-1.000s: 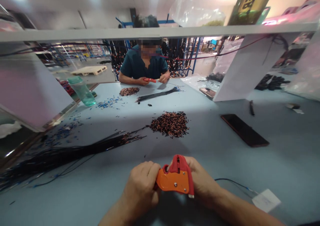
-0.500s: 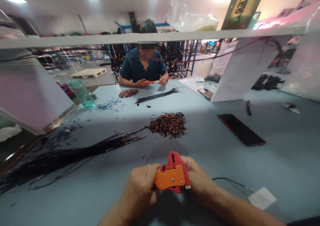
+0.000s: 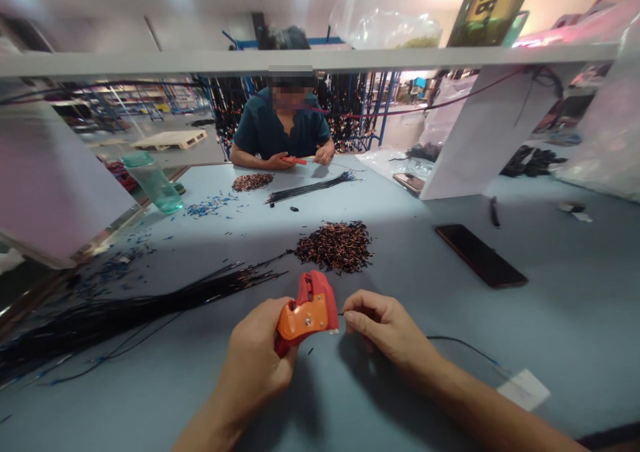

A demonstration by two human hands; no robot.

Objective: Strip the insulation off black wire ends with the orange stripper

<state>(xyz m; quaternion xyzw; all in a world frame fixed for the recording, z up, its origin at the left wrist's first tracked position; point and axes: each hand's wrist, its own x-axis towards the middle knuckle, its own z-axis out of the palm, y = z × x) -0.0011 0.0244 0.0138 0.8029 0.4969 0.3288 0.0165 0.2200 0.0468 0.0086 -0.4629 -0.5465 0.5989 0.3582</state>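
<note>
My left hand (image 3: 260,345) is wrapped round the handles of a red and orange wire stripper (image 3: 309,315), its head turned up and to the right. Just right of the tool, my right hand (image 3: 383,322) pinches a thin black wire (image 3: 460,345) close to its end. The short tip of that wire points at the stripper's jaw side. From behind my right hand the wire runs on to a white tag (image 3: 525,391). A small black offcut (image 3: 311,351) is below the tool. Beyond it lies a heap of black and copper wire scraps (image 3: 335,247).
A long bundle of black wires (image 3: 150,309) stretches along the left. At right lies a black phone (image 3: 480,255). A green bottle (image 3: 155,182) stands far left. Across the table a co-worker (image 3: 283,125) holds a red tool. A white shelf (image 3: 320,60) spans overhead.
My left hand and the stripper have moved left and a little up. My right hand has come away from the tool, with the pinched wire end now showing. A small offcut shows below the stripper.
</note>
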